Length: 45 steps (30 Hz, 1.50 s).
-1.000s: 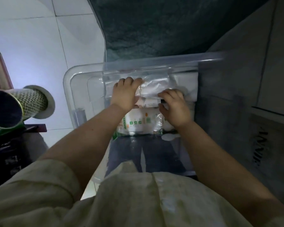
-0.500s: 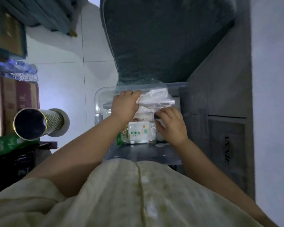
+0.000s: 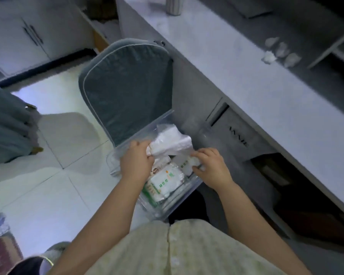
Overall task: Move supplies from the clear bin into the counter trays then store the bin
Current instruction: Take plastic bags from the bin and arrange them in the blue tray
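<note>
While the clear bin (image 3: pixel 115 165) sits low in front of the person, the left hand (image 3: pixel 136 161) clenches one end of a crumpled white bag (image 3: pixel 171 142). The bag's long axis runs toward 2 o'clock from those fingers. The right hand (image 3: pixel 212 167) pinches a small white packet (image 3: pixel 191 162) inside the bin's 3 o'clock side. The counter (image 3: pixel 236 76) lies at 1–3 o'clock, nearer the right hand. Judgement: the lift goes up and rightward.

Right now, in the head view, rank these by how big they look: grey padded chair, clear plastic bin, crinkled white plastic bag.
Largest: grey padded chair.
Then clear plastic bin, partly hidden.
Smallest: crinkled white plastic bag.
</note>
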Each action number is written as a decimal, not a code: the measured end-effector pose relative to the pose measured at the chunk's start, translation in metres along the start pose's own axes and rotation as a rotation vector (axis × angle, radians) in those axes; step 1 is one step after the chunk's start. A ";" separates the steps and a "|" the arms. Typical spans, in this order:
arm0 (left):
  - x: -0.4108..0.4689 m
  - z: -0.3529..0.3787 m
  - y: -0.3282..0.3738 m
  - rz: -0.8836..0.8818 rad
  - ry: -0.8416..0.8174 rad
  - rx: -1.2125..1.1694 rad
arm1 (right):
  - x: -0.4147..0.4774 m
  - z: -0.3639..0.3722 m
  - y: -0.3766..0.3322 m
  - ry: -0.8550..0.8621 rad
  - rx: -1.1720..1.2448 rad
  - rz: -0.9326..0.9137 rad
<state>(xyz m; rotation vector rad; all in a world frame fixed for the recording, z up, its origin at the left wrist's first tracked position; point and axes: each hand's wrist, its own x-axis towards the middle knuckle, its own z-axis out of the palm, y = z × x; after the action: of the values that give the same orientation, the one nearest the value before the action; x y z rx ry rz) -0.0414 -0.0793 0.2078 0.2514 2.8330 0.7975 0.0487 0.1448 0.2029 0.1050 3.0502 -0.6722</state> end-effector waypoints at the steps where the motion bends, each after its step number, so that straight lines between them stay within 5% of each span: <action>1: -0.007 -0.001 -0.001 0.010 0.001 0.014 | -0.020 -0.002 -0.004 0.013 -0.005 0.037; 8: -0.045 0.002 0.043 0.205 -0.014 0.104 | -0.130 -0.041 -0.019 0.287 -0.163 0.261; 22: -0.189 0.058 0.254 0.827 -0.172 0.005 | -0.372 -0.119 0.010 0.621 -0.179 0.780; 32: -0.424 0.125 0.396 1.187 -0.303 -0.061 | -0.627 -0.157 0.033 0.730 -0.179 1.083; 45: -0.599 0.185 0.551 1.470 -0.221 -0.085 | -0.830 -0.255 0.102 0.737 -0.356 1.141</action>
<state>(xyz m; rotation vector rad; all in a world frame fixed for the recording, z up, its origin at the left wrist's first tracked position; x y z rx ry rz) 0.6414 0.3491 0.4240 2.2931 1.9803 0.9141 0.8833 0.2926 0.4166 2.2158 2.7822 0.0404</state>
